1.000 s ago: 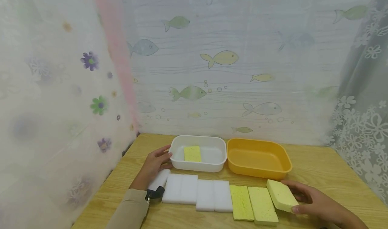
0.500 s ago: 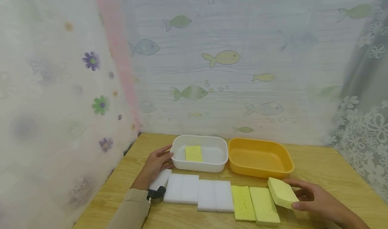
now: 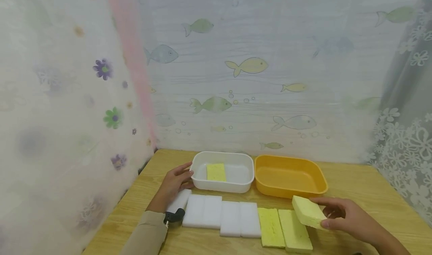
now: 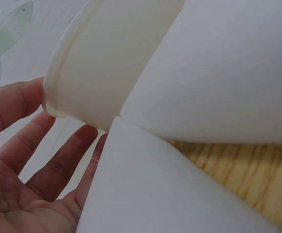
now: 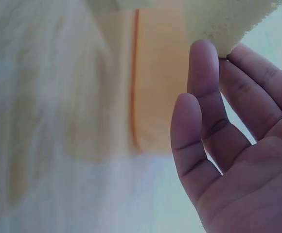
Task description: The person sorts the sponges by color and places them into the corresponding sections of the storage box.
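Observation:
In the head view a white plastic tray point(image 3: 236, 186) holds a yellow sponge point(image 3: 216, 172). My left hand point(image 3: 173, 182) rests its fingertips on the tray's left end; in the left wrist view the fingers point(image 4: 58, 167) are spread and loosely bent, touching the rim. My right hand point(image 3: 351, 217) pinches a pale yellow sponge block point(image 3: 308, 212) by its right side, tilted and raised, partly over another pale yellow sponge point(image 3: 294, 232). The right wrist view shows the block's corner point(image 5: 223, 29) beyond the fingers; the thumb is hidden there.
A yellow-orange tray point(image 3: 290, 176) stands right of the white one. Several white sponges point(image 3: 202, 212) lie in a row on the wooden table point(image 3: 202, 245), one partly under the left wrist. A bright yellow sponge point(image 3: 271, 227) lies beside them. A fish-patterned curtain point(image 3: 256, 108) hangs behind.
My right hand has lifted the pale yellow sponge block slightly and shifted it left, towards the yellow-orange tray's front side. The left hand stays at the white tray.

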A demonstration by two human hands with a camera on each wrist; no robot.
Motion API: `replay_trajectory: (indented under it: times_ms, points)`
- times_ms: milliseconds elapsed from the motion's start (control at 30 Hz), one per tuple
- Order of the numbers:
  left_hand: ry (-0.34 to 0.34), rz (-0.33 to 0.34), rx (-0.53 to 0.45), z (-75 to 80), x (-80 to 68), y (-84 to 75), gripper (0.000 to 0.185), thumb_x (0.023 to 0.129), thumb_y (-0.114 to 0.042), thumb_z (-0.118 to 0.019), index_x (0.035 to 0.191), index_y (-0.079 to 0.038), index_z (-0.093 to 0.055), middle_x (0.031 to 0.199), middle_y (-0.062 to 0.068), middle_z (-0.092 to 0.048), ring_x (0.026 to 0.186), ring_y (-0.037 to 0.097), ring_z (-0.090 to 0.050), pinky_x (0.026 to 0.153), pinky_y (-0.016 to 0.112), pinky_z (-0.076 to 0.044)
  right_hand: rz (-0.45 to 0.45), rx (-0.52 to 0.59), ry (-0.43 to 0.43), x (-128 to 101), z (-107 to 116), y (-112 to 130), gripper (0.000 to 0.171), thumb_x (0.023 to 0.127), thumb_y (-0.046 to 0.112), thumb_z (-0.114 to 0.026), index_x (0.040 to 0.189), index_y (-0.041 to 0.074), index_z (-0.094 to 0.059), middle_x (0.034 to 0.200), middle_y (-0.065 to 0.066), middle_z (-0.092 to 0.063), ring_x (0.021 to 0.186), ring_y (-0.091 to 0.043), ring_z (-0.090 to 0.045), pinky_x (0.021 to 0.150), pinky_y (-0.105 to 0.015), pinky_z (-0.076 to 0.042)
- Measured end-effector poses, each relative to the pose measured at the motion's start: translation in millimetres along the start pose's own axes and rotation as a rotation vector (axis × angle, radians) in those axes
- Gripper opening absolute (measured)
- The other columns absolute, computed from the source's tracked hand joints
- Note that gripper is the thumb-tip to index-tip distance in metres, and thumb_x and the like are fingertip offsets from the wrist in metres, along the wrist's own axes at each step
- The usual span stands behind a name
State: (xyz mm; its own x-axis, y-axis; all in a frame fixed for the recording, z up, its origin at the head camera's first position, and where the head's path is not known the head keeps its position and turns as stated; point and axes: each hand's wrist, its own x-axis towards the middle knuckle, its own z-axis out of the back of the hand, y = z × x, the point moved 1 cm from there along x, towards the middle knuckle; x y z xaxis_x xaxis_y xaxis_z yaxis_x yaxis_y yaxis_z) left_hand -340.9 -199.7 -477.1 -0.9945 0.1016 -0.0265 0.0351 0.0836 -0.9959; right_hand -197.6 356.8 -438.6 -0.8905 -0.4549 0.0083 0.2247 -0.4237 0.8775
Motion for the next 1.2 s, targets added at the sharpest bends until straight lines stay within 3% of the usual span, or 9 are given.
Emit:
replay_trajectory:
  times_ms: [167, 467, 733, 967, 1200]
  points:
    - [-0.011, 0.002, 0.007, -0.8, 0.1, -0.2, 0.054, 0.100, -0.013, -0.069, 0.151, -0.012, -0.053, 0.144, 0.024, -0.058, 0.109, 0.029, -0.072, 0.090, 0.041, -0.063, 0.078, -0.046, -0.037, 8, -3, 15, 0.050, 0.100, 0.004, -0.062, 0.149, 0.003, -0.053, 0.110, -0.006, -0.069, 0.089, -0.018, -0.064, 0.066, -0.032, -0.054]
    - [-0.002, 0.008, 0.006, -1.9, -0.8, 0.6, 0.054, 0.099, -0.015, -0.071, 0.151, -0.014, -0.054, 0.145, 0.023, -0.058, 0.111, 0.029, -0.072, 0.093, 0.043, -0.062, 0.243, -0.144, -0.192, 27, -10, 35, 0.058, 0.089, 0.000, -0.078, 0.144, 0.004, -0.057, 0.077, -0.003, -0.055, 0.063, -0.017, -0.051, 0.053, -0.032, -0.045]
    - [-0.002, -0.008, 0.009, -0.7, -0.3, -0.4, 0.055, 0.100, -0.014, -0.069, 0.152, -0.011, -0.052, 0.145, 0.025, -0.057, 0.110, 0.029, -0.072, 0.090, 0.040, -0.063, 0.438, -0.159, -0.244, 50, -18, 47, 0.068, 0.081, -0.007, -0.082, 0.143, 0.003, -0.056, 0.072, -0.007, -0.047, 0.059, -0.017, -0.043, 0.051, -0.029, -0.042]
    - [-0.033, -0.006, 0.001, -1.1, -0.2, 0.3, 0.053, 0.100, -0.011, -0.069, 0.151, -0.011, -0.054, 0.144, 0.026, -0.059, 0.106, 0.026, -0.073, 0.089, 0.041, -0.063, 0.408, -0.235, -0.287, 67, -21, 56, 0.063, 0.082, 0.004, -0.086, 0.139, 0.013, -0.060, 0.072, -0.005, -0.048, 0.057, -0.013, -0.042, 0.049, -0.028, -0.040]
    - [-0.018, -0.012, -0.007, -0.1, -1.0, 1.0, 0.053, 0.100, -0.013, -0.070, 0.150, -0.012, -0.054, 0.143, 0.023, -0.060, 0.109, 0.028, -0.072, 0.091, 0.041, -0.063, 0.365, -0.309, -0.343, 81, -24, 66, 0.059, 0.081, 0.015, -0.090, 0.133, 0.018, -0.063, 0.075, -0.006, -0.051, 0.062, -0.015, -0.046, 0.052, -0.027, -0.041]
